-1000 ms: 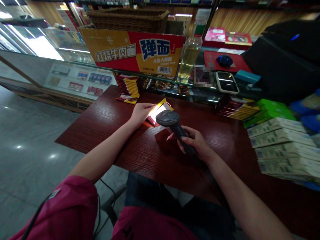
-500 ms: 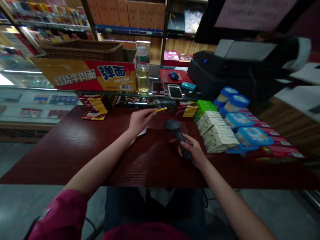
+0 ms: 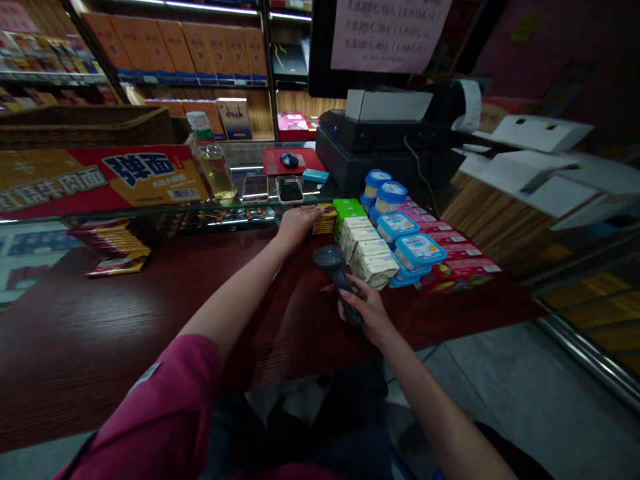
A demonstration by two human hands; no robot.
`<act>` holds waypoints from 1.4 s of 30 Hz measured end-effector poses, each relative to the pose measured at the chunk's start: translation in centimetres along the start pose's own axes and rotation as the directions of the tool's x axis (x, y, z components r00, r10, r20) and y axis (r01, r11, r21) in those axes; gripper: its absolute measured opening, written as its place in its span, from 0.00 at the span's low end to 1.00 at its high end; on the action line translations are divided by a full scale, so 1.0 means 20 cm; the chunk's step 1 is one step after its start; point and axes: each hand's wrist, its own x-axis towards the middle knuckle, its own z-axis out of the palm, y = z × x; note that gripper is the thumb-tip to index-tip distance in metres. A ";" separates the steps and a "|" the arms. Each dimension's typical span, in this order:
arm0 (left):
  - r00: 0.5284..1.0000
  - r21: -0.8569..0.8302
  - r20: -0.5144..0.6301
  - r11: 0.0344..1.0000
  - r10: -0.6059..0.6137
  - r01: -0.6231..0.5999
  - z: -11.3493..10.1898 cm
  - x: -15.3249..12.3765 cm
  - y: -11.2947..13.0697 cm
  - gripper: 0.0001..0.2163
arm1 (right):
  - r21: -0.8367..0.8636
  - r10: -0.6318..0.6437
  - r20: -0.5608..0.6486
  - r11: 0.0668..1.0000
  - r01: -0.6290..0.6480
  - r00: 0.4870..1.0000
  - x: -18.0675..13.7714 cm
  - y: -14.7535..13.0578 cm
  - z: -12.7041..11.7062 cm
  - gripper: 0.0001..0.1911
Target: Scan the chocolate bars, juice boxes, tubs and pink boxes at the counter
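My right hand is wrapped round the handle of a dark barcode scanner, its head tilted up over the counter and a small blue light showing on it. My left hand reaches to the far side of the counter, fingers closed at the top of a short stack of yellow and dark red snack packets. The packet at its fingertips is mostly hidden by the hand. Another, fanned stack of similar packets lies at the left.
Right of my left hand stand a green pack, cream-coloured cartons, blue-lidded tubs and red boxes. Behind, on a glass top, are two phones, a bottle, a noodle carton and a mouse.
My left hand has carried a thin yellow packet over to the right-hand stack. The view has turned right. My right hand still holds the scanner, now nearer the cartons.
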 end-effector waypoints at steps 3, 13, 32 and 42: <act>0.997 -0.010 0.053 0.999 -0.052 0.053 0.00 0.04 0.00 0.16 | 0.000 -0.009 -0.003 1.000 0.009 1.000 0.01 0.01 0.00 0.31; 0.998 0.003 -0.035 0.999 -0.052 0.052 -0.45 -0.85 -0.32 0.21 | -0.067 0.092 0.241 0.995 -0.078 0.966 0.13 -0.01 0.27 0.24; 0.799 0.141 0.046 0.796 -0.600 0.589 -1.02 -1.72 -0.95 0.14 | -0.116 0.189 0.594 0.982 -0.149 0.782 0.41 0.27 1.15 0.25; 0.804 -0.017 0.111 0.808 -0.584 0.589 -0.91 -1.52 -0.72 0.18 | -0.093 0.186 0.641 0.982 -0.165 0.745 0.40 0.27 1.10 0.25</act>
